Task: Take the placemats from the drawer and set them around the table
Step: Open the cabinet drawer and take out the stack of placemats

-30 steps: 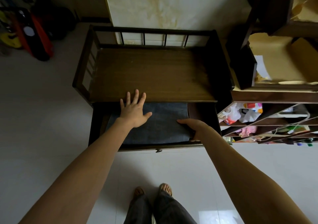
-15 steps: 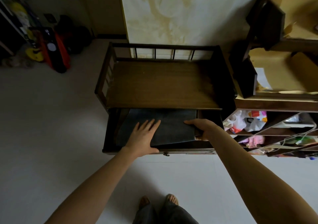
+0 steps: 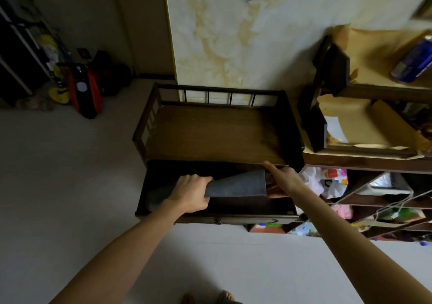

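Placemats [image 3: 236,185]: dark grey, cloth-like, seen as a stack of uncertain count, lifted at an angle above the open drawer [image 3: 257,210] of a low dark wooden table [image 3: 210,133]; left end lower and bent, right end raised toward the table's front edge. Drawer: pulled out toward the viewer, interior dim, a small knob on its front. Left hand [image 3: 190,192]: fingers curled closed around the left part of the placemats, knuckles upward. Right hand [image 3: 284,179]: at the right end of the placemats, index finger extended along the upper corner; the remaining fingers sat behind the fabric, so their grip could not be told for certain. Table top: bare brown board with a railed gallery on three sides, set against a cream marbled wall panel [image 3: 245,34]. Shelving unit [image 3: 374,163]: just right of the table, holding plastic bags and brown paper. Floor [image 3: 58,175]: pale tile; two feet at the bottom edge
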Tool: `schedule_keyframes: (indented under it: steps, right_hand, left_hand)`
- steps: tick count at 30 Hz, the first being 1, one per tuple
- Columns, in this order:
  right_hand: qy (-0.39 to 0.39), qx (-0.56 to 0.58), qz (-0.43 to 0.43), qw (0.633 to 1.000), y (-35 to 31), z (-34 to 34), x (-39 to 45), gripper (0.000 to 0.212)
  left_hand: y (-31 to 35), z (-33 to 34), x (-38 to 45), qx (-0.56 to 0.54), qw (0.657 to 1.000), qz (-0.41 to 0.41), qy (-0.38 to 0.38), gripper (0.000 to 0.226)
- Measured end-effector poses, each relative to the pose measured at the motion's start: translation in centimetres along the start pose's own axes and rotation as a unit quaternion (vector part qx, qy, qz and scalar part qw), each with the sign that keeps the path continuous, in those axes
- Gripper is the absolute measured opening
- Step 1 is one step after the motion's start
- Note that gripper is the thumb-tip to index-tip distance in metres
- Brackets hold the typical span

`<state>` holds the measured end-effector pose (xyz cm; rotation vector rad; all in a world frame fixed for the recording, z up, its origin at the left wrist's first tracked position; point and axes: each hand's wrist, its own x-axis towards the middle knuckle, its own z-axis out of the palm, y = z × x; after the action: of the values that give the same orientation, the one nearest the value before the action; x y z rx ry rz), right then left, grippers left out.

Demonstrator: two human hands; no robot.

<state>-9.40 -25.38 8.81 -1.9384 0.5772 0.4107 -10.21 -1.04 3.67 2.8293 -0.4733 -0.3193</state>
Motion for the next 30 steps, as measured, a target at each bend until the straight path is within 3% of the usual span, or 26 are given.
schedule_keyframes:
  steps: [2, 4, 6, 7, 8, 11, 15, 18, 20, 23, 30]
  right_hand:
    - [0.078, -0.119, -0.205, 0.968, -0.1, -2.0, -0.6, 0.057]
    - [-0.001, -0.202, -0.378, 0.904, -1.3, -3.1, -1.7, 0.075]
    - [-0.063, -0.396, -0.439, 0.804, -2.2, -2.8, -1.6, 0.094]
    - [-0.074, -0.442, -0.442, 0.777, -2.1, -2.6, -0.8, 0.096]
    - [-0.094, -0.436, -0.437, 0.781, -2.0, -2.5, -0.1, 0.094]
    - [-0.135, -0.282, -0.408, 0.858, -0.9, -3.1, 0.9, 0.083]
    - [-0.093, -0.148, -0.382, 0.907, 1.7, -4.1, -0.5, 0.087]
    - [-0.033, -0.058, -0.362, 0.930, 1.4, -4.7, -3.3, 0.066]
    - [0.041, 0.010, -0.354, 0.934, 0.9, -5.1, -5.8, 0.047]
    - [0.152, 0.091, -0.326, 0.929, 0.0, -5.8, -9.9, 0.035]
    - [0.363, 0.065, -0.333, 0.868, 1.3, -10.4, -20.8, 0.034]
  left_hand:
    - [0.9, -1.6, 0.1, 0.022, 1.000, 0.001, -0.007, 0.030]
    - [1.7, -3.1, 0.4, 0.039, 0.999, 0.001, -0.016, 0.028]
    - [2.4, -4.5, 0.6, 0.054, 0.998, 0.010, -0.022, 0.027]
    - [2.8, -5.1, 0.7, 0.064, 0.998, 0.016, -0.024, 0.026]
    - [3.1, -5.6, 0.8, 0.074, 0.997, 0.020, -0.026, 0.026]
    - [3.9, -6.9, 0.5, 0.089, 0.995, 0.028, -0.034, 0.022]
    - [4.3, -8.3, -0.1, 0.088, 0.995, 0.048, -0.027, 0.021]
    - [5.6, -10.0, -0.2, 0.082, 0.993, 0.088, -0.014, 0.015]
    - [6.5, -11.4, -0.3, 0.068, 0.991, 0.116, 0.002, 0.013]
    - [7.7, -13.0, -0.7, 0.011, 0.987, 0.157, 0.030, 0.013]
    - [15.7, -13.3, -2.6, -0.135, 0.954, 0.267, -0.014, 0.033]
